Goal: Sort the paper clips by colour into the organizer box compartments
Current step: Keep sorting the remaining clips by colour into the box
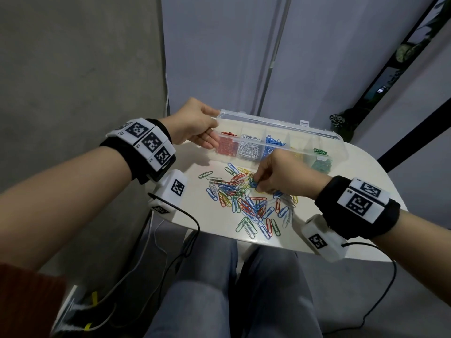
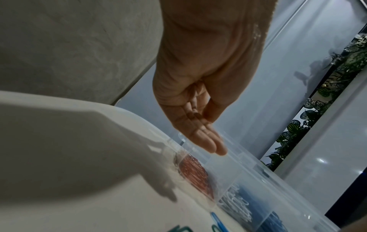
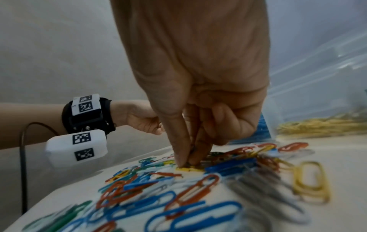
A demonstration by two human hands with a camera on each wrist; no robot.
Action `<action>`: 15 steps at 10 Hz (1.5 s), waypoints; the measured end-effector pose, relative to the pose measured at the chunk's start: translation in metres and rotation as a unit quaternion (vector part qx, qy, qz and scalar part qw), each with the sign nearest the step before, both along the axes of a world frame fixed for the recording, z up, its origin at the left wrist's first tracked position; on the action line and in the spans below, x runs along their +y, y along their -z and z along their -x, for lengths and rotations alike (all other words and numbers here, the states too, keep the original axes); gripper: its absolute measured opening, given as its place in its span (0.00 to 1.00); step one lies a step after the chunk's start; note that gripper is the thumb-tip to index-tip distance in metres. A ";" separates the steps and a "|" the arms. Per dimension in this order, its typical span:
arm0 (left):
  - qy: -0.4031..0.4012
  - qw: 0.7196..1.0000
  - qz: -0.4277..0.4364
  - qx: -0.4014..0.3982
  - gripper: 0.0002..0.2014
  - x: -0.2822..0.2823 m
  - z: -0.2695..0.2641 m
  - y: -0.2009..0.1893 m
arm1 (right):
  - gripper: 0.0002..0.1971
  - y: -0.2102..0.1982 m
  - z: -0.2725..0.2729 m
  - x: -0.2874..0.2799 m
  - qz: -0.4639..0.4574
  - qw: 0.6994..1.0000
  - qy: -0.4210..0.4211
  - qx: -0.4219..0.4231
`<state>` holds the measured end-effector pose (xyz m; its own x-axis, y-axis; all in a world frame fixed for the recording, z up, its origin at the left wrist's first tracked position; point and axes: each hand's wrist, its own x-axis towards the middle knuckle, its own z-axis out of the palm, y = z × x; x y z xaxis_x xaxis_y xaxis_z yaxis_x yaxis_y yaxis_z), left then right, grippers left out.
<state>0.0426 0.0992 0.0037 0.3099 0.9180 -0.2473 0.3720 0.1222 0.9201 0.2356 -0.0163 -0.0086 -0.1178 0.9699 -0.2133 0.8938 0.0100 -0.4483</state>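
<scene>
1. The right hand (image 1: 273, 172) is down on the pile of clips (image 1: 246, 201) on the surface (image 1: 214, 225), thumb and forefinger pressed together at their tips. They look closed on a clip, but which colour is too blurred to tell; a yellow one lies right under the fingers (image 3: 181, 157), blue ones just beside.
2. The left hand (image 1: 195, 123) steadies the box (image 1: 280, 140) at its end by the red compartment, thumb on the lid edge, fingers fairly straight underneath.
3. To do this step well, I judge: pinch one clip only, lift straight up so tangled neighbours fall off, and check its colour before carrying.
4. Beyond the fingers the compartments run red, white, blue, yellow, green; drop it low into the matching one.
5. Keep the box held so it doesn't slide.
</scene>
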 end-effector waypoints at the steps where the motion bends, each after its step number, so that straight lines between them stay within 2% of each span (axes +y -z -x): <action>1: 0.000 1.000 0.000 0.000 0.23 0.000 0.000 0.000 | 0.03 0.000 0.005 -0.002 -0.009 0.999 -0.016 -0.028; 2: -0.001 1.000 0.001 -0.001 0.23 -0.001 0.000 -0.001 | 0.03 0.000 0.006 -0.002 -0.003 0.999 -0.022 -0.043; 3: 0.000 1.000 0.002 -0.001 0.23 -0.002 0.000 -0.001 | 0.03 -0.003 0.003 -0.002 0.006 1.000 -0.013 -0.001; 5: 0.002 1.000 0.002 -0.002 0.23 -0.002 0.000 -0.001 | 0.04 -0.029 -0.006 -0.004 -0.017 0.987 0.058 0.149; 6: 0.001 1.000 0.001 -0.001 0.23 -0.002 0.001 -0.002 | 0.03 -0.049 -0.011 0.000 -0.086 0.969 0.107 0.208; 7: 0.000 1.000 -0.001 0.001 0.23 -0.002 0.000 -0.002 | 0.05 -0.063 -0.019 0.011 -0.161 0.952 0.148 0.213; 8: 0.001 1.000 -0.002 0.001 0.23 -0.002 0.000 -0.002 | 0.06 -0.060 -0.028 0.026 -0.182 0.956 0.172 0.153; 9: 0.000 1.000 -0.002 0.002 0.23 -0.002 0.001 -0.003 | 0.11 -0.051 -0.037 0.036 -0.164 0.966 0.185 0.073; 10: 0.000 1.000 0.000 0.001 0.23 -0.002 0.001 -0.003 | 0.10 -0.047 -0.034 0.030 -0.206 0.970 0.119 0.050; 11: 0.001 1.000 0.000 0.001 0.23 -0.002 0.001 -0.003 | 0.09 -0.038 -0.017 0.014 -0.155 0.986 -0.059 0.024; 12: 0.000 1.000 0.000 0.001 0.23 -0.003 0.001 -0.003 | 0.11 -0.019 -0.004 0.007 -0.101 0.979 -0.170 -0.051; 13: -0.001 1.000 0.000 0.000 0.22 -0.003 0.001 -0.003 | 0.13 -0.006 0.002 0.008 -0.086 0.973 -0.179 -0.113; 15: -0.001 1.000 0.001 -0.002 0.22 -0.002 0.000 -0.001 | 0.07 -0.003 0.007 0.005 -0.044 0.985 -0.123 -0.108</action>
